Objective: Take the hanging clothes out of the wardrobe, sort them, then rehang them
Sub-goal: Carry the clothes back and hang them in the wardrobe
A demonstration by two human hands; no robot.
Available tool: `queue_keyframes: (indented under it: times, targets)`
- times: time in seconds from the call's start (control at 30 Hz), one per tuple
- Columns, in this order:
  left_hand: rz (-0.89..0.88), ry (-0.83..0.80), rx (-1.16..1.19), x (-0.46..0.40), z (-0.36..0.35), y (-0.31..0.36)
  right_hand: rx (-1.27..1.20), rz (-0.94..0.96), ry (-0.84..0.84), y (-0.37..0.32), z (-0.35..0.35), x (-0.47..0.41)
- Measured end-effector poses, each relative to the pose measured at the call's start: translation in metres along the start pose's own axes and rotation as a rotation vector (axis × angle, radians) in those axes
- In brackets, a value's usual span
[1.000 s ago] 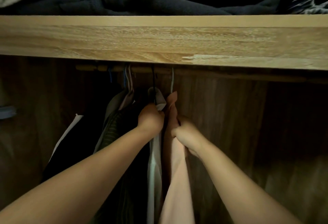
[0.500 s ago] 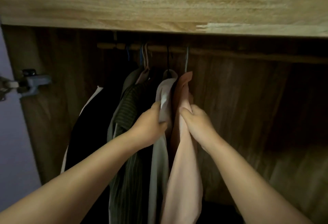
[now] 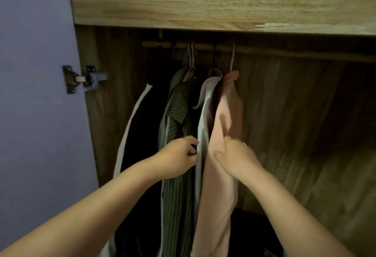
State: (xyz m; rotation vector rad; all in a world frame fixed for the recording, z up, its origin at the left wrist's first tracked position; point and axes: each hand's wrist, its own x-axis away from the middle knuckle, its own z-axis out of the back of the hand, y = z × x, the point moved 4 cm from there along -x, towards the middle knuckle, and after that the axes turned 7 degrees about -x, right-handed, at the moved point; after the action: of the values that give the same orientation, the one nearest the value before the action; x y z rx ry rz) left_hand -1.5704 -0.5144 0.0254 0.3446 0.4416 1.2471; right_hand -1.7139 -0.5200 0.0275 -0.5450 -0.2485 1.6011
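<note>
Wood-grain wardrobe interior, round wooden rail (image 3: 264,50) under a plank shelf (image 3: 203,10). My left hand (image 3: 179,159) pinched the smooth white shirt (image 3: 203,134); my right hand (image 3: 237,158) gripped the soft peach garment (image 3: 227,114), both hanging beside a striped green shirt (image 3: 177,110).

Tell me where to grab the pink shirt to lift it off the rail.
Probably at the hanger neck, just under the hook, reaching from the front and above the pink shirt. It hangs last on the wooden rail, open space to its right; the right hand holds only loose fabric.
</note>
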Motion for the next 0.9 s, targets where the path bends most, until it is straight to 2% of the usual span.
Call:
queue_keyframes:
  times: [0.23, 0.4, 0.53, 0.9]
  targets:
    - [0.009, -0.087, -0.146, 0.085, 0.024, -0.055, 0.142, 0.004, -0.205, -0.051, -0.042, 0.060]
    - [0.098, -0.065, -0.367, 0.146, 0.043, -0.102, 0.165, 0.112, -0.464, -0.099, -0.079, 0.105]
    - [0.191, -0.132, -0.493, 0.195, 0.053, -0.128, 0.219, 0.172, -0.646, -0.139, -0.106, 0.138]
    - [0.581, -0.091, -0.525, 0.336, 0.076, -0.169, 0.325, 0.579, -0.790, -0.239, -0.162, 0.194]
